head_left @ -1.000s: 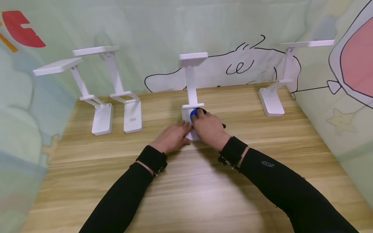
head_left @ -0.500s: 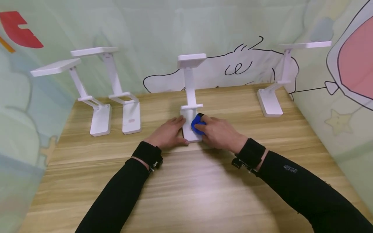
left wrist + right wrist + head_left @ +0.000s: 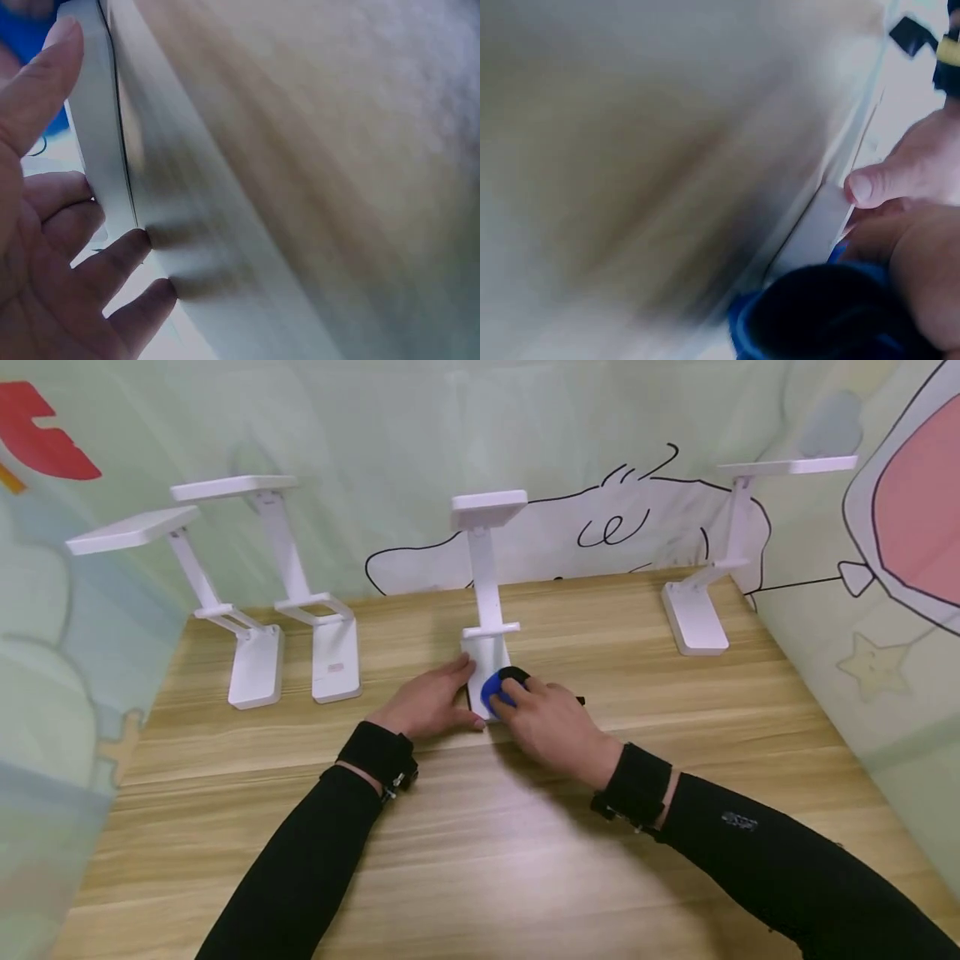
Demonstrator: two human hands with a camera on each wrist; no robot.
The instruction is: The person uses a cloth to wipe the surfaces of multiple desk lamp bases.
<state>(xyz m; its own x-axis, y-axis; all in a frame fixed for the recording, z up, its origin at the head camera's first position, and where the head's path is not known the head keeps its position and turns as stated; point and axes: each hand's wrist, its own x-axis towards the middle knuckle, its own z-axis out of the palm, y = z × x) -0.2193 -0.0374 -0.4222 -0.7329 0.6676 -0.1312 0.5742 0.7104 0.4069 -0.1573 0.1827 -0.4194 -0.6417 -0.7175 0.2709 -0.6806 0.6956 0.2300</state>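
Observation:
A white desk lamp (image 3: 483, 652) with a flat head stands upright at mid-table. At its base's near left corner, my left hand (image 3: 427, 700) holds it, thumb at the front edge and fingers along the left side. In the left wrist view, the thumb (image 3: 45, 86) lies against the base's pale edge (image 3: 101, 112), and two fingertips reach the tabletop. My right hand (image 3: 558, 720) grips a rounded blue and black pad (image 3: 501, 687) on top of the base, over its near right part. The pad's underside is hidden; its exact kind cannot be told.
Two similar white lamps, a far-left lamp (image 3: 257, 668) and its neighbour (image 3: 335, 662), stand on the left. Another white lamp (image 3: 696, 618) stands at the back right. A printed cloth backdrop (image 3: 360, 435) rises behind the wooden table (image 3: 420, 852).
My right hand has brought the pad from the base's back part toward its front edge. My left hand has shifted slightly left and now lies along the base's left side.

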